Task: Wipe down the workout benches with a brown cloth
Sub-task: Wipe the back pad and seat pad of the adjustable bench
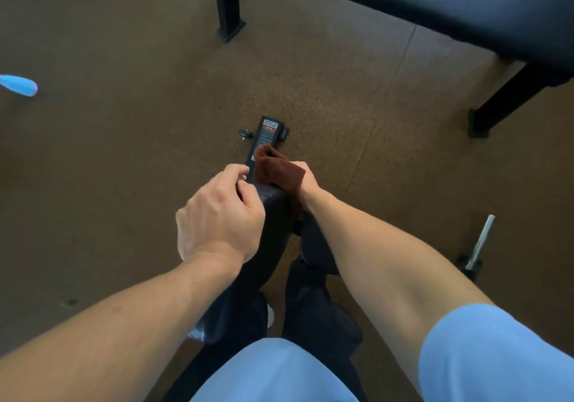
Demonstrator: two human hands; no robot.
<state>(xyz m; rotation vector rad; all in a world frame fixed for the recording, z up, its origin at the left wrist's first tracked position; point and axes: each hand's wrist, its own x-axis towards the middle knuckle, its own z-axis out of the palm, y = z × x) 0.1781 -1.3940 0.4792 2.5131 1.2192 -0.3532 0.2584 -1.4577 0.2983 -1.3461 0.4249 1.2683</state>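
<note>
A narrow black padded bench (pixel 275 215) runs away from me in the middle of the view. My left hand (pixel 217 215) grips its far end from the left, fingers curled over the edge. My right hand (pixel 306 178) holds the brown cloth (pixel 278 173) against the right side of that same end; the cloth covers most of the fingers. Beyond the pad the bench's black frame (pixel 267 136) with a warning label rests on the floor.
A second black bench (pixel 450 0) on black legs (pixel 228 3) stands at the top right. A metal bar (pixel 480 243) lies on the brown speckled floor at the right. A blue object (pixel 18 84) shows at the left edge. My dark trousers are below.
</note>
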